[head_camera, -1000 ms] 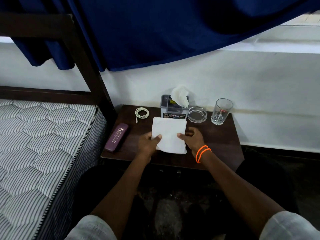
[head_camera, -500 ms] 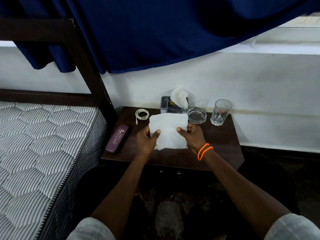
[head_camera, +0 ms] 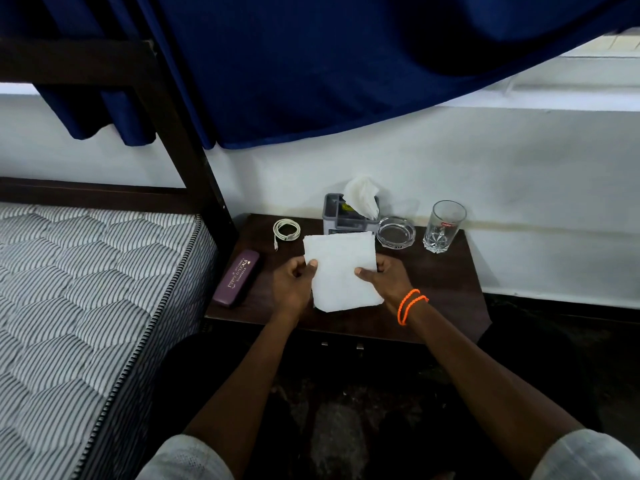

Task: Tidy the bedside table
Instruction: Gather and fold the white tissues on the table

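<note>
Over the dark wooden bedside table (head_camera: pixel 446 292) I hold a white folded tissue (head_camera: pixel 341 271) upright by its two sides. My left hand (head_camera: pixel 294 285) pinches its left edge and my right hand (head_camera: pixel 384 280), with orange bands at the wrist, pinches the right edge. Behind the tissue stands a grey tissue box (head_camera: pixel 341 214) with a tissue sticking out. A coiled white cable (head_camera: pixel 286 230) lies at the back left. A purple spectacle case (head_camera: pixel 237 278) rests near the table's left edge.
A glass ashtray (head_camera: pixel 396 232) and a drinking glass (head_camera: pixel 444 226) stand at the back right by the white wall. A striped mattress (head_camera: pixel 79 292) and dark bed post (head_camera: pixel 187 143) border the table's left. A blue curtain (head_camera: pixel 311 64) hangs overhead.
The tissue was lifted off the table surface and is now held more upright between both hands, its top edge nearer the tissue box.
</note>
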